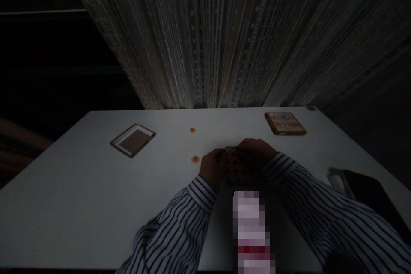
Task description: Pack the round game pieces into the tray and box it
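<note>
A dark tray [228, 182] near the middle of the white table holds several round wooden pieces [232, 167] in rows. At its left edge is my left hand [212, 166], fingers curled in near the upper left corner. My right hand [255, 152] reaches over the tray's upper right part, its fingers bent down and dark in shadow. What either hand grips is too dark to make out. Two loose round pieces with red marks lie left of the tray, one farther back [192, 130] and one closer [195, 159].
An open box lid or shallow box [133, 140] lies at the left of the white table [80, 188]. A closed, printed box [285, 123] sits at the back right. Beside my right forearm is a dark object [369, 188]. A striped curtain hangs behind.
</note>
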`<state>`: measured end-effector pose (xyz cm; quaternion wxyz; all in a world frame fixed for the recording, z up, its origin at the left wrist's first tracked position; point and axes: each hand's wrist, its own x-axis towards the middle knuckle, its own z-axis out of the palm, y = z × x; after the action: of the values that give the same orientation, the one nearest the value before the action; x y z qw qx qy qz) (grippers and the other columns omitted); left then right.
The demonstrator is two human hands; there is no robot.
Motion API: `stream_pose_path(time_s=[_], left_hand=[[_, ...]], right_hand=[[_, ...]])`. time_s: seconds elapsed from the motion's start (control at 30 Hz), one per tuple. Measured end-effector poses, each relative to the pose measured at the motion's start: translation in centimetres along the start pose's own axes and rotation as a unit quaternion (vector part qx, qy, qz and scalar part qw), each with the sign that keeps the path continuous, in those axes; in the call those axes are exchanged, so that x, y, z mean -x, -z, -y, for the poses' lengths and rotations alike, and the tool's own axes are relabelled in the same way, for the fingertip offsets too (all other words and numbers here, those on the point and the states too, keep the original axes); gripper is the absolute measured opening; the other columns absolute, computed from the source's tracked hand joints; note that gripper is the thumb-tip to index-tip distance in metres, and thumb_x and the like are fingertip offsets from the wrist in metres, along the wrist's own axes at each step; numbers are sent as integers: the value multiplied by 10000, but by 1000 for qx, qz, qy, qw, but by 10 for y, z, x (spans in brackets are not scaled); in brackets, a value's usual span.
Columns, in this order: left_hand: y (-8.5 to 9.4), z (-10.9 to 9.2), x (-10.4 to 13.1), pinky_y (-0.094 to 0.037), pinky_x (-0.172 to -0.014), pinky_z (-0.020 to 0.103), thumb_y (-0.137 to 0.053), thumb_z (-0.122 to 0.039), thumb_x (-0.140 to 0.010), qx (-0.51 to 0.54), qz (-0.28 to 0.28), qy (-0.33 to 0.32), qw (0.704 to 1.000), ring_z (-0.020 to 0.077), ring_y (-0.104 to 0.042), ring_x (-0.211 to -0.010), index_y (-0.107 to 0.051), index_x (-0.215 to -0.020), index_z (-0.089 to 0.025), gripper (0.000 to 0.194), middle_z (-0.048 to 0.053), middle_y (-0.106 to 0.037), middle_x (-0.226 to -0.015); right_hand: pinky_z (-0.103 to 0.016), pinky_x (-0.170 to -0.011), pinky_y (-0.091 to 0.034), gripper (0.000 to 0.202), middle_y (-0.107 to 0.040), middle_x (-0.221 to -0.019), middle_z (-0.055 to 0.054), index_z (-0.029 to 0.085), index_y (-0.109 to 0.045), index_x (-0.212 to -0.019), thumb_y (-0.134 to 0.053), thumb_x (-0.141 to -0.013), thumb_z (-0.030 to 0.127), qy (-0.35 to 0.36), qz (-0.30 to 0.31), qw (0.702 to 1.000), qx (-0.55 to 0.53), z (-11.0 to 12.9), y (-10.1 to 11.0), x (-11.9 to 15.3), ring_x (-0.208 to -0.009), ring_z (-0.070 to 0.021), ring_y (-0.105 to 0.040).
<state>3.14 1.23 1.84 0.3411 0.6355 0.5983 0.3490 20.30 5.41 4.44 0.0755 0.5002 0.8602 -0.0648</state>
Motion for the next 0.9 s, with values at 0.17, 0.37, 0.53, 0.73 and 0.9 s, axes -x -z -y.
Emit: stream_pose_path(time_s=[0.17, 0.37, 0.53, 0.73, 0.9], left_hand=[[-2, 4, -2, -501, -736, 298, -507, -277, -818, -21, -1, -19, 1000, 191, -643, -805, -673, -970, -154, 256, 75, -706, -892], [-5, 7, -4, -473, -789, 312, -484, -262, -821, -77, 9, -39, 996, 214, -629, -884, -672, -1006, -197, 271, 75, -694, -956], [-7, 9, -5, -469, -757, 315, -456, -293, -838, -115, 24, -48, 992, 227, -627, -863, -668, -1028, -225, 292, 82, -689, -936], [-5, 6, -4, -462, -770, 306, -440, -282, -849, -151, 37, -52, 986, 212, -619, -864, -664, -1030, -215, 295, 82, -684, -931], [14, -4, 2, -468, -782, 290, -467, -228, -835, -154, 19, -39, 987, 194, -627, -842, -665, -1021, -185, 275, 87, -685, -942]], right_hand=[[-325, -730, -427, 328, -633, -1063, -92, 252, -622, -1081, -372, -880, 319, -1, -3, 1000, 0, -1, -3, 1, -938, -225, -593], [-341, -722, -438, 315, -625, -1071, -104, 253, -619, -1077, -390, -862, 269, -3, 7, 1000, 20, 0, -3, 2, -938, -241, -598], [-334, -716, -442, 311, -625, -1062, -99, 256, -610, -1089, -414, -847, 265, 1, 11, 999, 35, 1, -1, 2, -927, -237, -600], [-347, -735, -452, 343, -618, -1084, -109, 247, -579, -1154, -433, -844, 261, 1, 1, 1000, 23, 2, 2, 3, -926, -239, -603], [-333, -840, -432, 345, -605, -1141, -104, 197, -582, -1158, -428, -850, 218, -31, -37, 999, -14, -1, 13, 6, -1018, -218, -570]])
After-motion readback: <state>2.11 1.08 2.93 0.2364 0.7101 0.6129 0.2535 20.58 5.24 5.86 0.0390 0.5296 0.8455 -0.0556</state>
